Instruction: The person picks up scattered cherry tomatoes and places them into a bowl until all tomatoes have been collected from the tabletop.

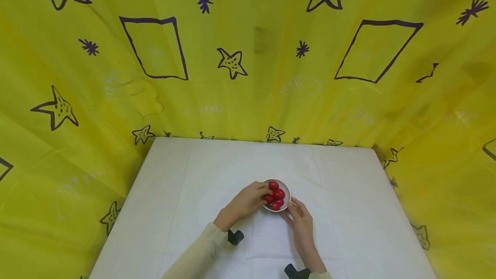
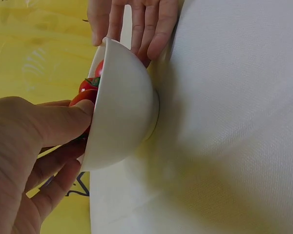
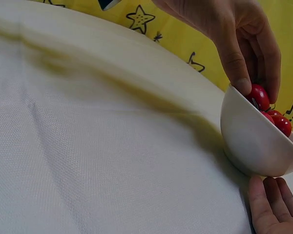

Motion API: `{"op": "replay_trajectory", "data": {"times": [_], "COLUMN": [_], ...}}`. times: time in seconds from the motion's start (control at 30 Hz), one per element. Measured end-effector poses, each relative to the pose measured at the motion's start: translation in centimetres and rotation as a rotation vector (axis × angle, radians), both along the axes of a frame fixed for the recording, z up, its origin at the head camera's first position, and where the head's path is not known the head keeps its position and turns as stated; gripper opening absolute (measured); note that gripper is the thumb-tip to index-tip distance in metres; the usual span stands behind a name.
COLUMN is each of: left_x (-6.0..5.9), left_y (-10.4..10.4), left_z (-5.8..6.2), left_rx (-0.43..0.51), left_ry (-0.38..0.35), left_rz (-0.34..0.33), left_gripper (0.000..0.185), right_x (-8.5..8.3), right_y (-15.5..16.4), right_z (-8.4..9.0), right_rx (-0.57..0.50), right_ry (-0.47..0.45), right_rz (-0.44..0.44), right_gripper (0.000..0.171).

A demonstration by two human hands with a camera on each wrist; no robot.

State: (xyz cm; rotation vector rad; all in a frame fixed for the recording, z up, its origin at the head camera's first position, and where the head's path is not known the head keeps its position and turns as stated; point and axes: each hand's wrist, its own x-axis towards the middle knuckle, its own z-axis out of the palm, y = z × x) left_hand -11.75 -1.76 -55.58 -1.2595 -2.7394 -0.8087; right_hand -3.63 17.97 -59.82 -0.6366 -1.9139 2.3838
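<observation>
A small white bowl (image 1: pixel 288 193) with several red cherry tomatoes (image 1: pixel 278 194) in it stands on the white-covered table. My left hand (image 1: pixel 247 201) reaches over its left rim, and the thumb and fingers pinch one tomato (image 3: pixel 259 96) at the edge of the pile. From the other side my right hand (image 1: pixel 303 227) holds the bowl, thumb at the rim and fingers against the lower outside wall. Seen from the left wrist, the bowl (image 2: pixel 122 107) hides most of the tomatoes, though a green stem top (image 2: pixel 93 82) shows.
A white cloth (image 1: pixel 217 162) with faint creases covers the table. Yellow curtains (image 1: pixel 252 98) printed with dark stars and frames hang behind the table and along both sides. A dark wrist mount (image 1: pixel 235 237) sits by the left sleeve, another dark mount (image 1: pixel 296 271) by the right.
</observation>
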Motion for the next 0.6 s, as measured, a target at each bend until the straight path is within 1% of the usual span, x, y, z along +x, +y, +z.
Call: {"op": "replay_trajectory", "data": {"times": [0.2, 0.23, 0.37, 0.47, 0.6], "left_x": [-0.4, -0.4, -0.3, -0.1, 0.1], "left_y": [-0.4, -0.4, -0.7, -1.2, -2.8], "left_z": [0.1, 0.0, -0.4, -0.6, -0.2], "left_rx": [-0.025, -0.026, -0.013, -0.004, 0.008], "left_ry": [0.02, 0.017, 0.001, 0.0, 0.002], "left_rz": [0.003, 0.008, 0.02, 0.026, 0.054], "left_gripper": [0.025, 0.025, 0.027, 0.029, 0.03], "right_x": [-0.5, -0.6, -0.7, -0.3, 0.5], "right_y": [-0.2, -0.2, 0.2, 1.1, 3.2], "right_z": [-0.3, -0.2, -0.1, 0.4, 1.7], "right_rx": [-0.003, -0.013, 0.009, 0.072, 0.189], "right_ry": [0.0, -0.002, -0.013, -0.035, -0.064], "right_rz": [0.018, 0.025, 0.073, 0.114, 0.149], "right_gripper": [0.047, 0.046, 0.046, 0.045, 0.045]}}
